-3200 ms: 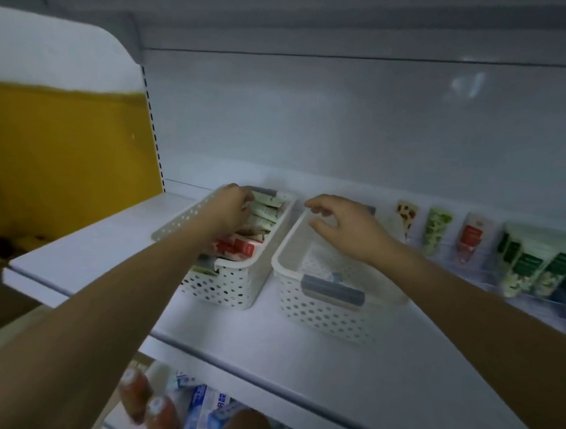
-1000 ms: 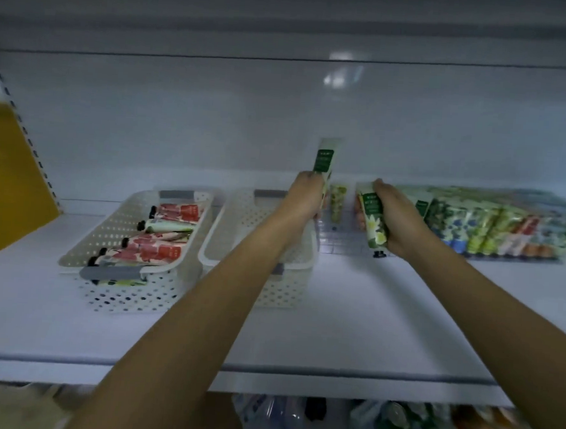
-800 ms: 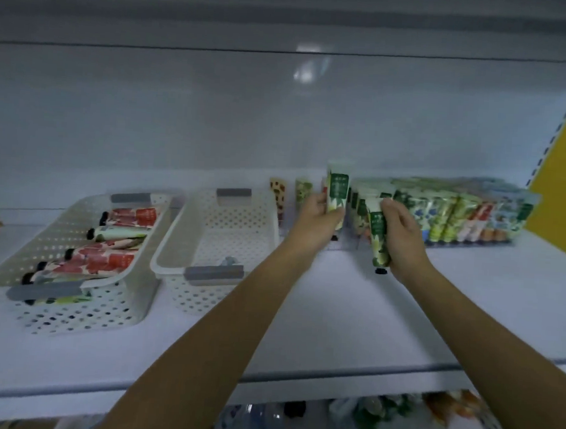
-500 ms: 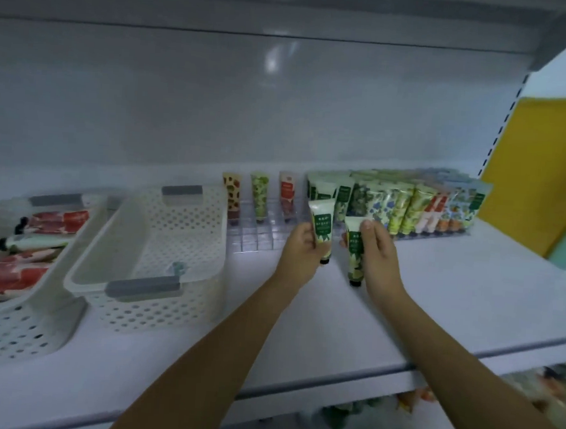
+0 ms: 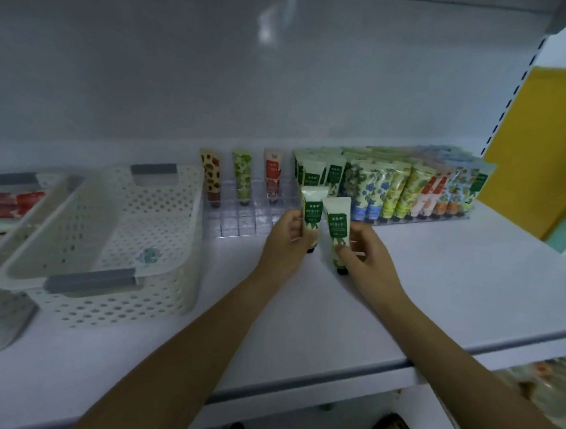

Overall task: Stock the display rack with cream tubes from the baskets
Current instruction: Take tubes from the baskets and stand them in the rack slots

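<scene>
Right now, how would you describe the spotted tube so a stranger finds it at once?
Find the nearly empty white basket. The clear rack stands just right of it; the spotted tube is leftmost in its back row, the only one with brown spots.

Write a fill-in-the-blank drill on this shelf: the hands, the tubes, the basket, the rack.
1. The left hand and the right hand each hold ____ cream tube.
2. The left-hand tube and the right-hand tube both have their dark caps pointing ____.
3. The white basket beside the clear display rack has ____ handles.
4. Left of the packed tubes, ____ lone tubes stand at the rack's back.

Missing words: one; down; grey; three.
</scene>
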`<state>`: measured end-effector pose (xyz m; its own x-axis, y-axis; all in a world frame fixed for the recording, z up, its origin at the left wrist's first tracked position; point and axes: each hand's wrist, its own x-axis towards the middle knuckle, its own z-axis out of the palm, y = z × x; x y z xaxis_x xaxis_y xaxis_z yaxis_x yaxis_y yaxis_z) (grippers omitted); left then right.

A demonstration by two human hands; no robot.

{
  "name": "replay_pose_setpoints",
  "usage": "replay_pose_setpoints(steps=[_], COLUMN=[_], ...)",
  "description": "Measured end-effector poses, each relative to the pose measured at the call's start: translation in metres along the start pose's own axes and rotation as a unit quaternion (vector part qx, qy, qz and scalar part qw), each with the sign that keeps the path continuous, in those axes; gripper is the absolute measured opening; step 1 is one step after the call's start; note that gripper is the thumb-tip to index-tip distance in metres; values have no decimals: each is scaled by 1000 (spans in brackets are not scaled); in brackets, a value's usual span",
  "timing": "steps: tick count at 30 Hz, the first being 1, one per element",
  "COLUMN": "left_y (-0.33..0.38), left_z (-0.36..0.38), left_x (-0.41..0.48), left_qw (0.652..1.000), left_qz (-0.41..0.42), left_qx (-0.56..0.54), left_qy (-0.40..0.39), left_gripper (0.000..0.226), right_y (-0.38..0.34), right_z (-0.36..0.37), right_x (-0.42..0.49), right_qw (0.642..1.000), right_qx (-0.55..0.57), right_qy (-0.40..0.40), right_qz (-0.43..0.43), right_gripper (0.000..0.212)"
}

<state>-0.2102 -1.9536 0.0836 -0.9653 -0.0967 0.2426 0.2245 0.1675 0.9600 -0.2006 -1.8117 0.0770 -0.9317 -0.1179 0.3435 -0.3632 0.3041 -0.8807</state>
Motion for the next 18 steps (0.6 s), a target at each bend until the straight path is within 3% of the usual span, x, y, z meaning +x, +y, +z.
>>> replay_pose_setpoints(steps=[8,11,16,18], left_y=[12,7,-11,-19], left_z=[14,20,13,11], left_x=[29,29,32,34], left_qw=[984,974,974,972], left_qz=[70,75,84,84], left_qx=[-28,-58,-18,9], left_qy=[159,204,209,219], left_gripper=[33,37,16,26], right_y=[-13,-27,-9,6], right_z=[-1,2,23,32], right_x=[34,67,95,97], right_qw=[994,989,985,988], right_qx=[35,43,7,-13], right_qy=[98,138,160,153], right_qz=[-25,-42,-57,-33], right_gripper=[17,30,36,37])
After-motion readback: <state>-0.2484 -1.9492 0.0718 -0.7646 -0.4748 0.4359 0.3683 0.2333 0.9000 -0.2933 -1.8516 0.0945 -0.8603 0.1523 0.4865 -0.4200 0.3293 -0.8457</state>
